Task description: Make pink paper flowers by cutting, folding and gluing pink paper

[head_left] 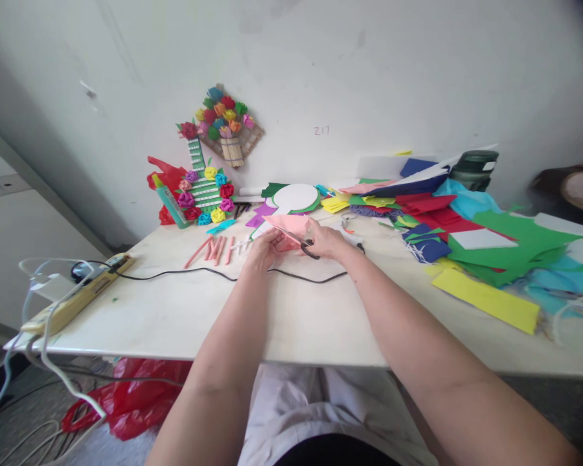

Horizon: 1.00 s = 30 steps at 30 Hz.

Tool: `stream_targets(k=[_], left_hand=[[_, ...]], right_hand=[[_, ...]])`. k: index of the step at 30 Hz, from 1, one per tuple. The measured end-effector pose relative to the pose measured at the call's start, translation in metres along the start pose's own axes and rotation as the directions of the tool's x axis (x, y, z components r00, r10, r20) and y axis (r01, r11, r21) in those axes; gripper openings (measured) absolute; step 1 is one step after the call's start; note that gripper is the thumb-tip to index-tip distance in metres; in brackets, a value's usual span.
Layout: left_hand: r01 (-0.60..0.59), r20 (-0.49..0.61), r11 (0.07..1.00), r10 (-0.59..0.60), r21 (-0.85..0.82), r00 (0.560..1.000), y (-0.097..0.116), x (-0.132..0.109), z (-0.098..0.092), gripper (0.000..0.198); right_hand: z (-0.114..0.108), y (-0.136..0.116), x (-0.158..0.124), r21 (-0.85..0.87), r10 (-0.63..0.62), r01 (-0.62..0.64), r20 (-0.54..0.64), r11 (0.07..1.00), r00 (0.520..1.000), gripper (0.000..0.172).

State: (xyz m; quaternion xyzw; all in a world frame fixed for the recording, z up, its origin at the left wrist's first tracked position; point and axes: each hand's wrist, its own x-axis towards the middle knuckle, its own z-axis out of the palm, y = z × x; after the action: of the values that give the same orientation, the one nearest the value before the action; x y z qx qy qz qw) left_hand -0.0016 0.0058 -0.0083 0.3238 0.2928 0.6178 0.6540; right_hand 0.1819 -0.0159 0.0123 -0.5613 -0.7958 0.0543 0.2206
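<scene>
My left hand (263, 249) is closed on the left part of a pink sheet (292, 224), which looks like paper or thin felt. In my right hand (326, 241) is a pair of scissors (309, 250) with dark handles, its blades lying along the sheet. Most of the blades' length is hard to make out. Left of my left hand lie several pink strips (218, 250), and small white pieces (243, 246) are close by. Behind the sheet rests a white round-topped cutout (296, 197) with a green edge.
A black cord (175, 271) crosses the table below my hands to a power strip (85, 294). Coloured sheets (495, 246) are heaped at right, near a dark green bottle (473, 169). A glue bottle (170, 202) and flower craft (206, 191) stand at back left.
</scene>
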Motion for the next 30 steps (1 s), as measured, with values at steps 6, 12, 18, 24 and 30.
stream_targets(k=[6,12,18,24,30], left_hand=[[-0.004,-0.021,1.000,0.004,0.001,1.000,0.002,-0.001,0.001,0.011],[-0.020,-0.043,1.000,0.020,0.003,0.999,0.002,-0.003,0.003,0.010],[-0.020,-0.037,1.000,0.019,-0.007,0.999,0.001,0.000,0.000,0.012],[-0.039,-0.020,0.999,0.039,0.013,0.999,-0.002,0.004,-0.003,0.011],[-0.039,-0.013,0.999,0.040,0.032,0.999,-0.002,0.003,-0.003,0.011]], right_hand=[[0.001,-0.001,0.002,0.036,0.056,-0.055,-0.027,0.998,0.998,0.069],[-0.004,-0.007,-0.003,0.021,0.044,-0.044,-0.033,0.999,0.998,0.077],[-0.010,-0.011,-0.007,-0.007,-0.085,0.084,-0.003,0.996,0.996,0.079],[-0.014,-0.014,-0.011,-0.021,-0.090,0.092,0.059,0.996,0.994,0.053],[-0.015,-0.016,-0.013,-0.029,-0.079,0.081,0.065,0.996,0.995,0.047]])
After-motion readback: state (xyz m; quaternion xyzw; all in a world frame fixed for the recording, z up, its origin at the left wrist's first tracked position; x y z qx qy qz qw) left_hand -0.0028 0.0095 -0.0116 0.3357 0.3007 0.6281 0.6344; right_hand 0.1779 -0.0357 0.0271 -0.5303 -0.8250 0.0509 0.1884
